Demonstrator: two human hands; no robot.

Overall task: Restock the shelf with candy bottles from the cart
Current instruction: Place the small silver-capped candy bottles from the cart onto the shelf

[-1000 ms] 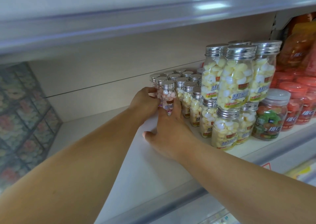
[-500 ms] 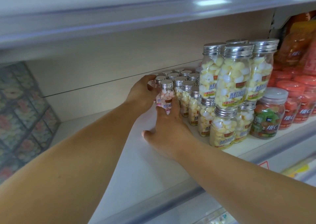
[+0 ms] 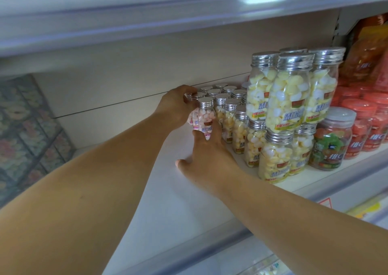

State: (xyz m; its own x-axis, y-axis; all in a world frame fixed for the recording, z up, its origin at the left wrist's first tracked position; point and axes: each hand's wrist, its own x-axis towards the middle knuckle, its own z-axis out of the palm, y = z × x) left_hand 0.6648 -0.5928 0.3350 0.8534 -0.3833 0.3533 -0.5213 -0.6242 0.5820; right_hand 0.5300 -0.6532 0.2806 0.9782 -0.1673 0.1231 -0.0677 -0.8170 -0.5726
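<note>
Fingers (image 3: pixel 185 92) of the restocker's left hand (image 3: pixel 175 109) curl round the pink candy bottles (image 3: pixel 206 118), gripping them upright at the left end of the stock, low on the white shelf (image 3: pixel 168 201); whether their bases are fully down cannot be told. Just right of that, the right hand (image 3: pixel 206 159) lies loose and ungripping, thumb splayed on the board, straight fingertips (image 3: pixel 200 137) touching the front bottle's base. Next come tight rows of small yellow candy bottles (image 3: pixel 228 117), touching the pink ones, then larger yellow candy bottles (image 3: pixel 287 104) stacked two high, cap on base. Further right stand a clear-lidded gummy jar (image 3: pixel 330 142) and red-lidded jars (image 3: pixel 361 128). The cart is out of sight.

The hazard, by the look of it: too firm a sideways push on the pink bottles would travel through the packed rows, and the top-heavy stack could tip off the front edge. A careless wrist lifting out could also clip the narrow silver caps.
</note>
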